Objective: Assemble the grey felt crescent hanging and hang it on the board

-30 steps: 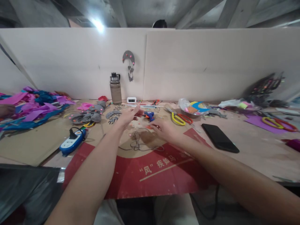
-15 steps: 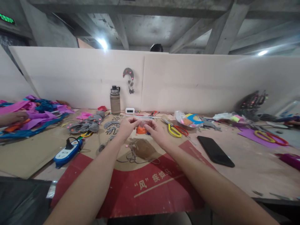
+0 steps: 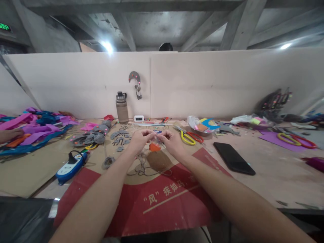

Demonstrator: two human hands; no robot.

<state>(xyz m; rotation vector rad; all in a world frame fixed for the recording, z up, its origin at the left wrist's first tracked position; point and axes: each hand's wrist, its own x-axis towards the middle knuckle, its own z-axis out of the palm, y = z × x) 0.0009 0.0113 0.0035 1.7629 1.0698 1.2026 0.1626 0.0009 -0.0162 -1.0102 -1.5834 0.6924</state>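
Observation:
My left hand (image 3: 140, 140) and my right hand (image 3: 171, 141) meet above the middle of the table, fingers pinched on a small clear bag (image 3: 156, 137) between them. Something small and orange (image 3: 154, 147) hangs at the bag's bottom; I cannot tell what it is. Under the hands a thin grey cord (image 3: 144, 167) and a brown patch lie on the red and tan cardboard sheet (image 3: 162, 199). Grey felt cut-outs (image 3: 118, 136) rest just left of my left hand.
Yellow-and-orange scissors (image 3: 187, 137) and a black phone (image 3: 234, 158) lie right of my hands. A blue-white power strip (image 3: 69, 166) sits at left, a water bottle (image 3: 122, 107) at the back partition. Coloured felt scraps (image 3: 37, 126) pile up far left, where another person's hand (image 3: 8, 134) shows.
My hands came together from apart and took up the small clear bag with the orange bit, then pulled slightly closer to me. The view tilted upward.

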